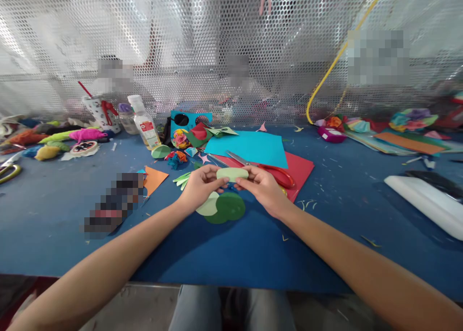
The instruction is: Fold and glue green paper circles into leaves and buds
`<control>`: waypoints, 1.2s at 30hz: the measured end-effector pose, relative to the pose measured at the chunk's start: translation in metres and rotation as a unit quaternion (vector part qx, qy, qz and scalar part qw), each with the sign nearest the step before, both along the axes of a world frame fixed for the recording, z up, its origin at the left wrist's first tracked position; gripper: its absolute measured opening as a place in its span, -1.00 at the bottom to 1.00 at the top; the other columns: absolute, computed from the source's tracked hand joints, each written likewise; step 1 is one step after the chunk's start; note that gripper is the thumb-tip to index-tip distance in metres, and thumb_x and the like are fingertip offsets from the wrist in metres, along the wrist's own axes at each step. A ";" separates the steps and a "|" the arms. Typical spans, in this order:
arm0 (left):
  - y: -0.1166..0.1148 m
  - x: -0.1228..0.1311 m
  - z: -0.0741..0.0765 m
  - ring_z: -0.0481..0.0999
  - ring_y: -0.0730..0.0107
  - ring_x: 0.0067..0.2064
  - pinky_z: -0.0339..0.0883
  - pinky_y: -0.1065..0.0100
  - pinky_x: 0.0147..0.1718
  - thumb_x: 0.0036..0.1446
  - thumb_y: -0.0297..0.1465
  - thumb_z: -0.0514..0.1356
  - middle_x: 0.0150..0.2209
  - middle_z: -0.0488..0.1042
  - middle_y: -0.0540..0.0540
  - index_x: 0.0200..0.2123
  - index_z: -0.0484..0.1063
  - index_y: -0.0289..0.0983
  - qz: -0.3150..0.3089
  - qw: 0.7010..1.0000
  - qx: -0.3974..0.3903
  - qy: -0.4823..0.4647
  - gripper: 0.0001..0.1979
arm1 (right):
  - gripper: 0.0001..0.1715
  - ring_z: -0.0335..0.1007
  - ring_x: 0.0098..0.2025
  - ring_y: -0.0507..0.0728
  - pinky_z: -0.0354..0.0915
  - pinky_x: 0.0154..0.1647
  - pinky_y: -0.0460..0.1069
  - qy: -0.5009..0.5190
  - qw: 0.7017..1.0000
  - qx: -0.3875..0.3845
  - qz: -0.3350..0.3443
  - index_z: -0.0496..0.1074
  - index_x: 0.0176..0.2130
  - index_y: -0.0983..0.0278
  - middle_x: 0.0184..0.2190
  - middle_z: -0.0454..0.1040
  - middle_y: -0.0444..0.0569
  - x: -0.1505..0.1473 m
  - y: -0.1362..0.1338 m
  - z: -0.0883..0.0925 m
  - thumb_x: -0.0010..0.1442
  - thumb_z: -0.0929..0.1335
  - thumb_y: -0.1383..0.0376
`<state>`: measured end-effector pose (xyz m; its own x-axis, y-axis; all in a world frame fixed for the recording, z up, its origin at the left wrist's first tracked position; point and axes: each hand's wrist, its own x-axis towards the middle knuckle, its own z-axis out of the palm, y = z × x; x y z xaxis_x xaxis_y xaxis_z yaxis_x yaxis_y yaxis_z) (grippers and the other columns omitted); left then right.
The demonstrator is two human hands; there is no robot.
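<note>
Center of frame: you hold a pale green paper piece (pixel 232 175) just above the blue table (pixel 224 254). Left hand (pixel 202 184): fingers and thumb closed on the piece's left end. Right hand (pixel 265 189): matching pinch on its right end. Step in hand, judged: shaping the paper between the fingertips, probably bending or folding; you cannot tell from this angle whether a crease is set. Just below the hands lie a light green disc (pixel 209 205) and dark green discs (pixel 231 206), overlapping. Red-handled scissors (pixel 277 168) lie right of center, by your right hand, over a red sheet (pixel 304 169). Next move, judged: calls for level ends, even thumb pressure and a light grip, since thin paper may crease off-line.
</note>
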<state>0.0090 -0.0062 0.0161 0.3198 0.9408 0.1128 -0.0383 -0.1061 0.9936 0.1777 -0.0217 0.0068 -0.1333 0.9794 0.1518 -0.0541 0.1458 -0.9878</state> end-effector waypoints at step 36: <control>-0.003 -0.004 0.005 0.50 0.38 -0.50 0.39 0.41 -0.50 -0.17 -0.28 0.31 -0.57 0.48 -0.02 -0.35 0.38 -0.34 0.005 0.995 0.044 0.087 -0.69 | -0.84 0.39 -0.41 0.05 0.33 -0.31 -0.01 -0.040 0.998 0.039 0.033 0.37 -0.34 0.24 -0.49 0.41 -0.13 0.000 -0.003 0.002 -0.01 0.37 0.26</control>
